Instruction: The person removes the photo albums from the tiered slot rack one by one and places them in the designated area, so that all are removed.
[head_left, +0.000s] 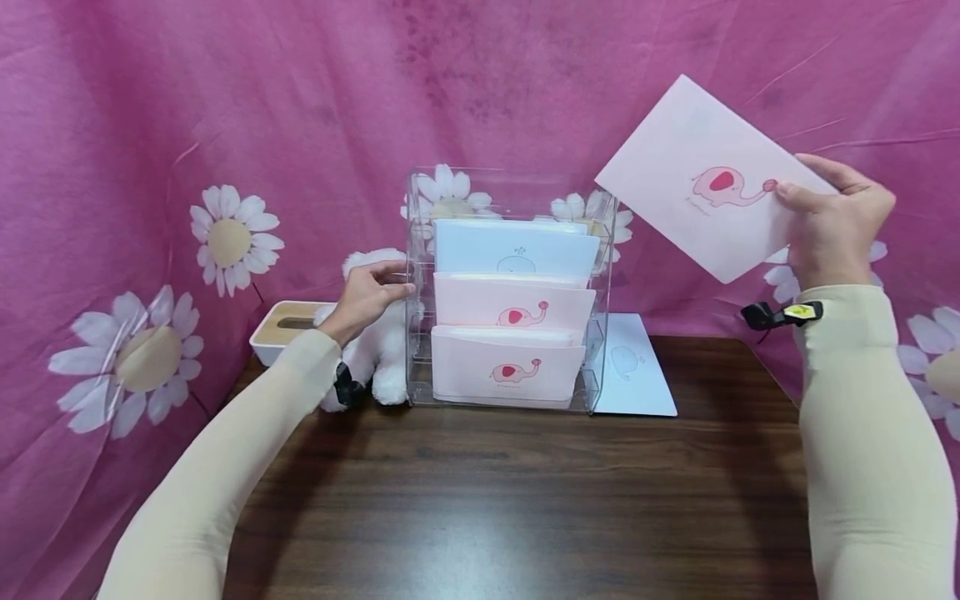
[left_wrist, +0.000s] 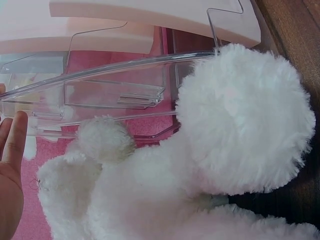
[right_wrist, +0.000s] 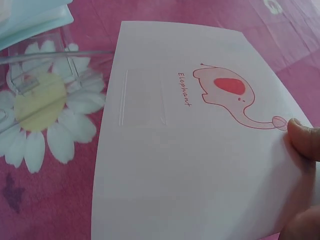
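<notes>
My right hand (head_left: 843, 221) holds up a pink folder (head_left: 705, 158) with an elephant drawing, in the air right of a clear stepped rack (head_left: 506, 187). In the right wrist view the thumb (right_wrist: 305, 140) presses on its face near the elephant's ball, and the word "Elephant" is legible. My left hand (head_left: 367, 296) pinches the rack's left side edge; most of that hand is out of the left wrist view. In the rack's tiers stand pink elephant folders (head_left: 510, 367) at the middle and front, and pale blue folders (head_left: 517, 250) at the back.
A white plush toy (head_left: 390, 354) sits against the rack's left side, under my left wrist. Behind it is a white box with a wooden lid (head_left: 292, 321). A pale blue folder (head_left: 637, 375) lies on the brown table (head_left: 480, 500) right of the rack. Pink flowered cloth (head_left: 300, 125) hangs behind.
</notes>
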